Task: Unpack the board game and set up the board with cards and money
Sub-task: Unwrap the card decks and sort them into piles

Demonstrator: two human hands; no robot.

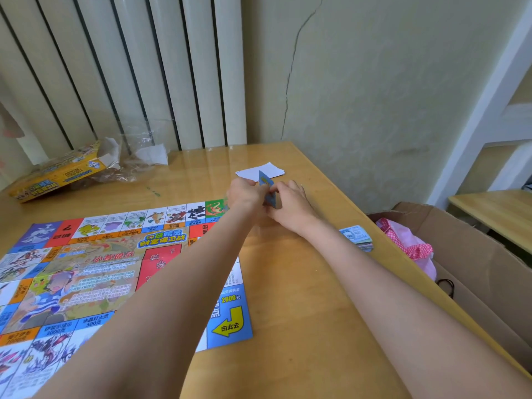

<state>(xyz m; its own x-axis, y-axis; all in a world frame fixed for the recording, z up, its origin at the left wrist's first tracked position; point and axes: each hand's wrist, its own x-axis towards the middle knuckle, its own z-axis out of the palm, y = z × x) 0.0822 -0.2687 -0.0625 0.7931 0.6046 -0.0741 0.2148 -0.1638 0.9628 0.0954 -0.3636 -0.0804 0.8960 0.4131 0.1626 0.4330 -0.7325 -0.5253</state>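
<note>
1. Both hands, the left hand (244, 192) and the right hand (289, 204), pinch a small stack of blue cards (267, 191) held on edge above the table (302, 298); its faces are too blurred to read.
2. The stack's long axis runs away from the person.
3. White cards (260, 170) lie just beyond.
4. The board (115, 269) lies flat at left, partly covered by the left arm, with "2000" readable.
5. Money (358, 237) sits at the table's right edge.

Both arms reach forward; left hand (244, 194) and right hand (289, 203) meet, fingers curled.
</note>
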